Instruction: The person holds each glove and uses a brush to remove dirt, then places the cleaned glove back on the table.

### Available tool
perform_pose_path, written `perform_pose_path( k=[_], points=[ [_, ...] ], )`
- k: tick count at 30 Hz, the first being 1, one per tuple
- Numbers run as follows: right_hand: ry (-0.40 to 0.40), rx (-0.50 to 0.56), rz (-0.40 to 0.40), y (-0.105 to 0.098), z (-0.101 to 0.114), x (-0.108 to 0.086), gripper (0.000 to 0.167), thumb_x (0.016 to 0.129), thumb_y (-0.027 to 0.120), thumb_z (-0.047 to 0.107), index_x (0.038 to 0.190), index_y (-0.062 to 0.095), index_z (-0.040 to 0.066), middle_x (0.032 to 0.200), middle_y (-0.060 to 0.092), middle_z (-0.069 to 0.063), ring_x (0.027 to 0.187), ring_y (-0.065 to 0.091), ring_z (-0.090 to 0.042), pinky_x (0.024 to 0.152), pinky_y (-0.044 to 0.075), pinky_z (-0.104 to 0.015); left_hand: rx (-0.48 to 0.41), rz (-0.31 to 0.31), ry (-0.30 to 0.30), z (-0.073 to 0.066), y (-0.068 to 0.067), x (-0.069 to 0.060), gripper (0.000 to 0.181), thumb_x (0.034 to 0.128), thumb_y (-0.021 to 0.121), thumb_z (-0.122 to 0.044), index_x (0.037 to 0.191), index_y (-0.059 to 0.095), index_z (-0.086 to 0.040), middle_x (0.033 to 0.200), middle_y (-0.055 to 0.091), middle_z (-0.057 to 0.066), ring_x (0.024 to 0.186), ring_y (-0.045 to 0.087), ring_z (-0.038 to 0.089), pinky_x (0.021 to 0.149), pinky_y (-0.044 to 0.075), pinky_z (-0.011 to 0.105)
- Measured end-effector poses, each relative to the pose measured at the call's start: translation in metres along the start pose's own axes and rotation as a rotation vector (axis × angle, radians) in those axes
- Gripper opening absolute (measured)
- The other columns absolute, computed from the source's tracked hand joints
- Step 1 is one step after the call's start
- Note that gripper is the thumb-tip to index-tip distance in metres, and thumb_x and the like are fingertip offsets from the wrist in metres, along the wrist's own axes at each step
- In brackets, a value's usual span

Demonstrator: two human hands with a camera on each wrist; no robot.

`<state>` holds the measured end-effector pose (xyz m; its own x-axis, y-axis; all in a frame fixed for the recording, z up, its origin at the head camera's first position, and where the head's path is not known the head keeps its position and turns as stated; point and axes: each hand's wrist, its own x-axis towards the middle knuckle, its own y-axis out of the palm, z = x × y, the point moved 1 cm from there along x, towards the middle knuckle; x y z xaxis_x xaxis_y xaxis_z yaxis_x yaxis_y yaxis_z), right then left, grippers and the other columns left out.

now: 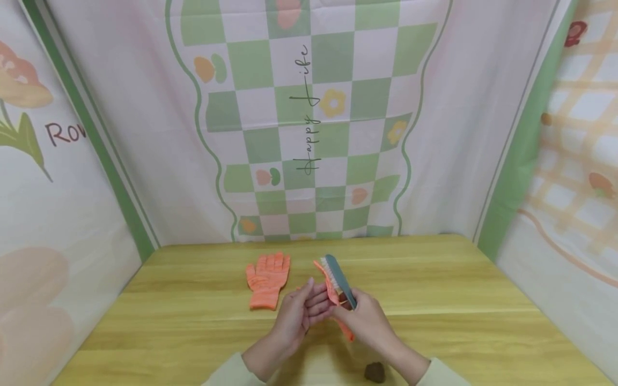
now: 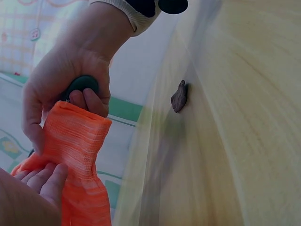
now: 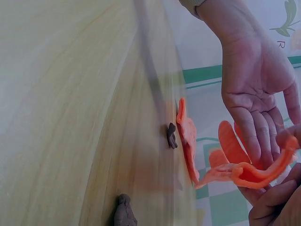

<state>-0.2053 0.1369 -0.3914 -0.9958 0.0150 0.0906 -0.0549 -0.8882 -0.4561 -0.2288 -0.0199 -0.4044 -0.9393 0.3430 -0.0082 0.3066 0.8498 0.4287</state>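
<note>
My right hand [image 1: 364, 320] grips a blue-green scrub brush [image 1: 339, 276] with pale bristles. The bristles face an orange knit glove [image 1: 332, 289], seen hanging cuff-up in the left wrist view. My right thumb reaches over to the glove near its cuff. From the other side, the nearly straight fingers of my left hand [image 1: 292, 317] touch the glove; its palm shows in the right wrist view. A second orange glove [image 1: 268, 281] lies flat on the table, left of both hands.
A dark brown lump [image 1: 374, 372] sits on the wood-grain table [image 1: 458, 321] near its front edge. Another dark lump [image 3: 171, 135] shows in the right wrist view beside the flat glove. Printed cloth [image 1: 338, 123] hangs behind and on both sides.
</note>
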Motion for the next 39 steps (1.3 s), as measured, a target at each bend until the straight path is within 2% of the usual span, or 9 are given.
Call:
perform_pose_path(
  k=[6, 13, 18, 23, 29, 32, 35, 39],
  points=[
    [0.027, 0.022, 0.003, 0.0, -0.002, 0.001, 0.028, 0.088, 0.064, 0.017, 0.107, 0.063, -0.004, 0.072, 0.059, -0.004, 0.059, 0.055, -0.015, 0.047, 0.046, -0.027, 0.0, -0.006, -0.009, -0.001, 0.0, -0.001, 0.061, 0.1017, 0.047, -0.042, 0.129, 0.053, 0.012, 0.121, 0.061, 0.024, 0.103, 0.066, 0.026, 0.088, 0.054, 0.037],
    [0.027, 0.054, -0.016, -0.002, -0.004, 0.002, 0.016, 0.092, 0.057, 0.011, 0.1, 0.062, -0.002, 0.062, 0.054, -0.004, 0.047, 0.049, -0.013, 0.039, 0.04, -0.025, -0.019, -0.038, -0.015, -0.001, -0.007, -0.002, 0.061, 0.0992, 0.053, -0.043, 0.126, 0.056, 0.012, 0.115, 0.065, 0.022, 0.102, 0.067, 0.025, 0.088, 0.054, 0.038],
    [0.034, 0.084, -0.041, -0.007, -0.003, 0.003, 0.013, 0.093, 0.057, 0.01, 0.095, 0.061, -0.002, 0.063, 0.054, -0.004, 0.05, 0.049, -0.014, 0.041, 0.042, -0.024, -0.009, -0.046, -0.012, -0.002, -0.012, -0.004, 0.06, 0.0985, 0.054, -0.042, 0.122, 0.057, 0.013, 0.11, 0.067, 0.022, 0.097, 0.069, 0.026, 0.085, 0.055, 0.039],
    [0.059, 0.168, -0.057, -0.011, 0.001, 0.006, 0.012, 0.094, 0.056, 0.009, 0.091, 0.058, -0.002, 0.063, 0.048, -0.003, 0.051, 0.043, -0.012, 0.042, 0.037, -0.023, 0.006, -0.053, -0.041, 0.001, -0.017, -0.007, 0.053, 0.0999, 0.053, -0.038, 0.115, 0.061, 0.012, 0.104, 0.069, 0.021, 0.094, 0.069, 0.026, 0.082, 0.056, 0.039],
    [0.069, 0.267, -0.074, -0.014, 0.005, 0.006, 0.012, 0.095, 0.055, 0.008, 0.09, 0.056, -0.003, 0.062, 0.044, -0.002, 0.049, 0.036, -0.009, 0.041, 0.031, -0.022, 0.042, -0.037, -0.101, 0.006, -0.02, -0.009, 0.056, 0.0971, 0.055, -0.044, 0.11, 0.064, 0.01, 0.097, 0.071, 0.019, 0.089, 0.07, 0.025, 0.08, 0.057, 0.04],
    [0.094, 0.301, -0.074, -0.015, 0.006, 0.006, 0.015, 0.096, 0.054, 0.01, 0.097, 0.057, -0.004, 0.066, 0.048, -0.003, 0.052, 0.04, -0.011, 0.042, 0.036, -0.023, 0.072, -0.025, -0.128, 0.01, -0.02, -0.01, 0.056, 0.0991, 0.052, -0.043, 0.111, 0.063, 0.01, 0.098, 0.07, 0.02, 0.09, 0.07, 0.026, 0.079, 0.057, 0.039],
    [0.113, 0.383, -0.068, -0.013, 0.008, 0.005, 0.02, 0.097, 0.052, 0.01, 0.106, 0.056, -0.007, 0.073, 0.055, -0.007, 0.058, 0.05, -0.014, 0.048, 0.045, -0.025, 0.092, -0.004, -0.15, 0.014, -0.018, -0.009, 0.057, 0.1, 0.051, -0.043, 0.115, 0.062, 0.012, 0.103, 0.069, 0.022, 0.094, 0.069, 0.029, 0.079, 0.058, 0.039],
    [0.12, 0.499, -0.047, -0.009, 0.009, 0.004, 0.024, 0.098, 0.049, 0.008, 0.113, 0.053, -0.01, 0.079, 0.06, -0.009, 0.066, 0.058, -0.018, 0.054, 0.052, -0.028, 0.069, 0.015, -0.138, 0.016, -0.014, -0.006, 0.056, 0.1004, 0.051, -0.041, 0.12, 0.06, 0.011, 0.111, 0.066, 0.024, 0.101, 0.066, 0.032, 0.084, 0.056, 0.041]
  ],
)
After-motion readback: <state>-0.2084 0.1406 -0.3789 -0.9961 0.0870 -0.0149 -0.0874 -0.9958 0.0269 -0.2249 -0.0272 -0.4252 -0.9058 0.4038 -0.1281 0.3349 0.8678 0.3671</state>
